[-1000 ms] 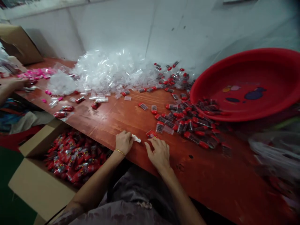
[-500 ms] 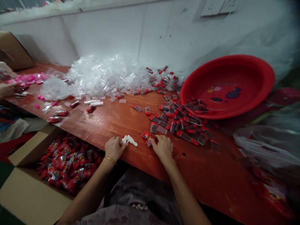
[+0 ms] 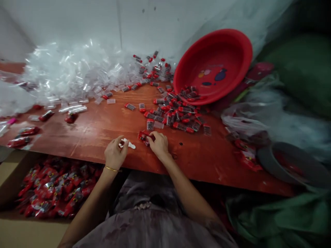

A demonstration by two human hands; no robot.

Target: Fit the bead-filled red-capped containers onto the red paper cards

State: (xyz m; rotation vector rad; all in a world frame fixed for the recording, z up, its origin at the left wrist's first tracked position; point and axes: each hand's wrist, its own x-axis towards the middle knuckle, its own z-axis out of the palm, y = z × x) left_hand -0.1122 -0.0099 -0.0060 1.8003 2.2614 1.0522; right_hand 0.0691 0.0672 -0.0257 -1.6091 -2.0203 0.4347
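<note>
Since half a second ago my view has swung right: the pink pieces and the other person's hand at the far left have gone from sight, the basin now sits near the middle top, and both my hands stay at the near edge of the bench (image 3: 98,131).

At the far left, below the bench edge, I see a box (image 3: 15,224) full of red packets (image 3: 54,187). Above it on the bench lie a few sealed packets, and behind them a big heap of clear sleeves (image 3: 74,72) runs along the wall.

My left hand (image 3: 115,155) rests at the bench edge, its fingers (image 3: 121,141) pinched together on a small white piece (image 3: 128,144) that lies on the wood. Just right of it, my right hand (image 3: 159,144) has its fingers (image 3: 152,136) closed on a red packet (image 3: 143,136), which touches the bench between the two hands. Nothing stands between the hands.

Just beyond the right hand a scatter of red-capped vials (image 3: 176,115) spreads back to the basin (image 3: 232,44), which is tilted with its rim on the bench and some vials at its lip. A small dark spot marks the wood near the right hand.

Further right the bench is crowded with clear bags (image 3: 258,113), more red packets (image 3: 245,160), a grey bowl (image 3: 289,165), blurred, and green cloth (image 3: 284,217) at the lower corner.
</note>
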